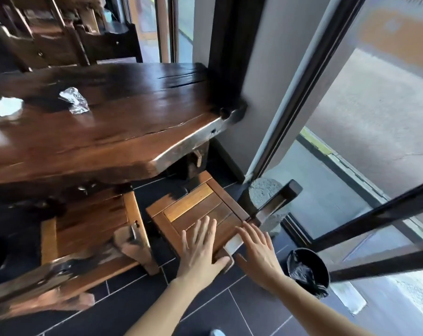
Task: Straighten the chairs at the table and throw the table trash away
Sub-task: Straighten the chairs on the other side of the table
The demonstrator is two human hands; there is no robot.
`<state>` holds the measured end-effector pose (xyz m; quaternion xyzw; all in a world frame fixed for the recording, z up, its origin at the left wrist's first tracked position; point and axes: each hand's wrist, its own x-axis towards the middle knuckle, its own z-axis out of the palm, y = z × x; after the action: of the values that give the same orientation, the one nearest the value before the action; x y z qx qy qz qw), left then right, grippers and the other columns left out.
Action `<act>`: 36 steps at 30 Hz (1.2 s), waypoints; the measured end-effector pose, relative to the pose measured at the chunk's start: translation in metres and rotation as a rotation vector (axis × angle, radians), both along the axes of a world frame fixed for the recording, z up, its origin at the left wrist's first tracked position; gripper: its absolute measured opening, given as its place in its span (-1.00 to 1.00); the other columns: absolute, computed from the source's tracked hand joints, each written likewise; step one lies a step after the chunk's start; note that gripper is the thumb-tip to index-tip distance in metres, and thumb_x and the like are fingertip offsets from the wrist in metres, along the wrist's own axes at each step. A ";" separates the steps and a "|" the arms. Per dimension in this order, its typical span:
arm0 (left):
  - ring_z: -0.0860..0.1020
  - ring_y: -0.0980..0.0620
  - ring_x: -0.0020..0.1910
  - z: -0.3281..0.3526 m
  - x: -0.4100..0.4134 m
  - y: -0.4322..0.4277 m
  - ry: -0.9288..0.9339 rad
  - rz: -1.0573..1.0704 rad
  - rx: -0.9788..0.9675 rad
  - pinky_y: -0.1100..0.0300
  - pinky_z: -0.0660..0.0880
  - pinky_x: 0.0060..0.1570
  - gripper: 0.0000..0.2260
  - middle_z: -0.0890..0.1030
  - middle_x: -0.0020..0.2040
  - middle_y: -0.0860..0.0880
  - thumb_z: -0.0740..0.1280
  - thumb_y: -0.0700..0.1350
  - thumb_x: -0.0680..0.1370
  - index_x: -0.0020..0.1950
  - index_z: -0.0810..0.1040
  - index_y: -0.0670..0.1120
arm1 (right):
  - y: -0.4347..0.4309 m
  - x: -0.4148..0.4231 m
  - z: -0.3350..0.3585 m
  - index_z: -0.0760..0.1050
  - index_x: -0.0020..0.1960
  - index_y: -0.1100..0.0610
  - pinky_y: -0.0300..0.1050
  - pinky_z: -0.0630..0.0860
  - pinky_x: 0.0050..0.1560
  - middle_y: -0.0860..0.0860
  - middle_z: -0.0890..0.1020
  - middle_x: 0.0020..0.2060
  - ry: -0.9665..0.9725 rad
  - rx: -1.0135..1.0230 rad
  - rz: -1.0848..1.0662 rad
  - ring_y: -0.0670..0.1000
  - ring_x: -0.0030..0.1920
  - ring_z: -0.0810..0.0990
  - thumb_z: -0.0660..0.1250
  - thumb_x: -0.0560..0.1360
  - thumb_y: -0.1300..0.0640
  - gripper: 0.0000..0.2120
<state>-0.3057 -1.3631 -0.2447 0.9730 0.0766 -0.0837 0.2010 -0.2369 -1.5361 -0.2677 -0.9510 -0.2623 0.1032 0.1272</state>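
Here, near chair (198, 209): its slatted seat is being shown at an angle to the table (132, 132), the far end tucked under the table's corner, the dark back standing on the side toward the glass door (339, 190).
left hand (200, 248): being laid flat on the seat, fingers straight and slightly apart, thumb being set against the seat's near corner.
right hand (259, 251): being held at the seat's right edge, fingers straight and spread; whether the wood is being touched cannot be told.
second chair (84, 226): being seen just left of the near chair, partly under the table.
trash: a crumpled clear wrapper (74, 100) and a white paper (6, 106) are being carried on the table's far left part, near each other, well apart from the hands.
bin (307, 267): black-lined, being seen on the floor just right of the right forearm.
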 end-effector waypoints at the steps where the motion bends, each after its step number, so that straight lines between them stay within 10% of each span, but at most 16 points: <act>1: -0.33 -0.02 0.48 -0.001 0.007 -0.009 0.033 -0.006 -0.002 -0.11 -0.38 0.32 -0.17 -0.37 0.48 0.00 0.12 0.31 0.49 0.48 -0.36 0.02 | -0.018 0.010 -0.001 0.08 0.52 -0.07 0.03 -0.13 0.49 -0.03 0.10 0.54 0.010 -0.019 -0.027 0.03 0.55 -0.03 0.28 0.47 -0.06 -0.32; 8: -0.25 -0.07 0.50 -0.019 0.032 -0.042 0.257 -0.345 0.151 -0.19 -0.24 0.42 -0.03 -0.31 0.52 -0.04 0.32 0.23 0.40 0.49 -0.32 0.00 | -0.060 0.064 -0.015 0.12 0.52 -0.04 0.06 -0.08 0.50 0.01 0.12 0.54 0.075 -0.030 -0.124 0.05 0.55 -0.02 0.22 0.46 -0.09 -0.34; 11: 0.17 -0.06 0.43 -0.040 0.042 -0.041 0.223 -0.319 0.125 0.00 0.25 0.37 -0.09 0.12 0.52 -0.03 0.39 0.13 0.37 0.52 -0.11 -0.04 | -0.051 0.082 -0.021 0.11 0.52 -0.05 0.05 -0.08 0.49 0.00 0.09 0.55 0.112 -0.025 -0.108 0.06 0.54 -0.03 0.24 0.44 -0.06 -0.32; 13: 0.42 0.04 0.14 -0.051 0.045 -0.039 0.208 -0.335 0.097 0.21 0.56 -0.07 -0.05 0.48 0.25 0.05 0.53 0.19 0.09 0.39 0.27 -0.05 | -0.050 0.095 -0.024 0.13 0.51 -0.04 0.06 -0.03 0.50 0.01 0.12 0.54 0.137 -0.042 -0.089 0.07 0.54 0.00 0.24 0.43 -0.05 -0.32; 16: 0.41 0.12 -0.01 -0.071 0.042 -0.041 0.093 -0.333 0.019 0.30 0.54 -0.39 -0.10 0.53 0.10 0.12 0.55 0.09 -0.08 0.25 0.41 0.00 | -0.055 0.124 -0.029 0.20 0.48 -0.01 0.07 0.06 0.49 0.01 0.21 0.51 0.085 -0.013 -0.043 0.08 0.52 0.08 0.24 0.44 -0.05 -0.37; 25: 0.56 0.17 -0.03 -0.064 0.040 -0.044 0.119 -0.263 0.066 0.34 0.56 -0.28 -0.14 0.57 0.11 0.16 0.55 0.05 -0.04 0.25 0.44 0.04 | -0.052 0.177 -0.041 0.19 0.48 0.01 0.11 -0.01 0.51 0.04 0.16 0.52 0.096 -0.057 0.102 0.10 0.53 0.01 0.31 0.46 0.04 -0.37; 36: 0.49 0.01 0.15 -0.052 0.040 -0.088 0.042 0.359 0.264 -0.05 0.25 0.25 -0.49 0.54 0.16 0.07 0.55 0.00 0.16 0.07 0.52 0.05 | -0.115 0.252 -0.018 0.44 0.30 0.07 0.19 0.11 0.40 0.02 0.41 0.38 -0.046 -0.028 0.330 0.10 0.45 0.25 0.34 0.42 0.02 -0.54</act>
<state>-0.2659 -1.4514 -0.2963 0.9596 0.2633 -0.0561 0.0817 0.0153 -1.6507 -0.2857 -0.8988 -0.4162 0.1044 0.0893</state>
